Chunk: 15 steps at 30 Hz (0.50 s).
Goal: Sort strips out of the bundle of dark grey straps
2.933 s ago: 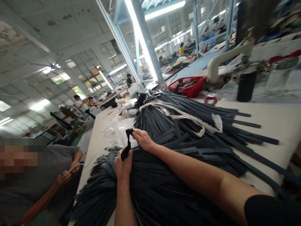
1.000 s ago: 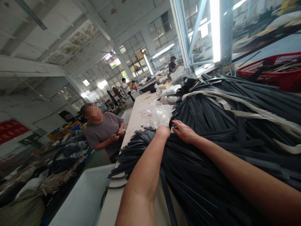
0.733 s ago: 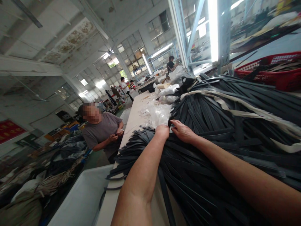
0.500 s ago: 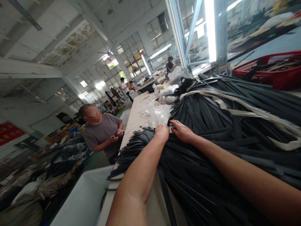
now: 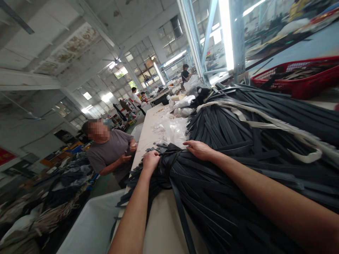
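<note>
A thick bundle of long black strips (image 5: 201, 176) lies across the table, gathered by a dark tie (image 5: 167, 164) near its left end. My left hand (image 5: 151, 162) is closed at the fanned strip ends, left of the tie; its fingertips are partly hidden against the strips. On the bundle's upper side, right of the tie, rests my right hand (image 5: 200, 150). Its fingers reach out to the left, holding nothing that I can see. One loose strip (image 5: 182, 215) hangs down from the tied place over the pale tabletop.
More black strips (image 5: 219, 123) are heaped behind, with a cream band (image 5: 259, 124) across them. Clear plastic bags (image 5: 174, 128) lie on the table (image 5: 147, 123). A red basket (image 5: 299, 79) stands at right, a white bin (image 5: 92, 218) at lower left. A person (image 5: 111, 151) stands across the table.
My left hand has moved left and down, away from my right hand, along the bundle toward the strip ends. The tie now shows between them. My right hand has shifted slightly left.
</note>
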Each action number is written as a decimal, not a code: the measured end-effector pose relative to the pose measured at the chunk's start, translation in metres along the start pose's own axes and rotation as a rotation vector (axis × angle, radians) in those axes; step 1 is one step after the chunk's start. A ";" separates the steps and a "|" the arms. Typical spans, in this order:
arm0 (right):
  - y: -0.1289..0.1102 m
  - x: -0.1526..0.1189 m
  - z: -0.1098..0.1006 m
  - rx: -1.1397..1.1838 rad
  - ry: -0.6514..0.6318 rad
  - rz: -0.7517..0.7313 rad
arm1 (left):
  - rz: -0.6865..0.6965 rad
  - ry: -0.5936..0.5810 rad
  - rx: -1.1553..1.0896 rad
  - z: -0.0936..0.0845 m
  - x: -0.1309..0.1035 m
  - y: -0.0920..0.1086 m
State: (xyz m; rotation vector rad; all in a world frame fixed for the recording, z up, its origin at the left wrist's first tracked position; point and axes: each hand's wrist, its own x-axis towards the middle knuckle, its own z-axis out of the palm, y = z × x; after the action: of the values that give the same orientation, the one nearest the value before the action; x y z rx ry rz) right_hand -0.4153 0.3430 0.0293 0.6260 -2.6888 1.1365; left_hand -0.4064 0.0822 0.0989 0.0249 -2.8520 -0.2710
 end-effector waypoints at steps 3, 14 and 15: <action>-0.002 -0.001 -0.001 -0.019 -0.014 -0.003 | -0.079 0.223 -0.342 0.018 -0.016 -0.008; 0.002 -0.001 -0.001 0.043 -0.036 0.004 | -0.501 0.417 -1.574 0.020 -0.160 -0.056; 0.002 -0.001 -0.001 0.041 -0.038 0.003 | -0.523 0.400 -1.543 0.024 -0.174 -0.064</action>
State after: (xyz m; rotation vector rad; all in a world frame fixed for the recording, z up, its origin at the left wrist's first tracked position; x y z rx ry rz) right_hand -0.4157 0.3450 0.0283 0.6561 -2.7049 1.1960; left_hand -0.2463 0.0309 0.0169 0.4269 -1.5470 -2.0888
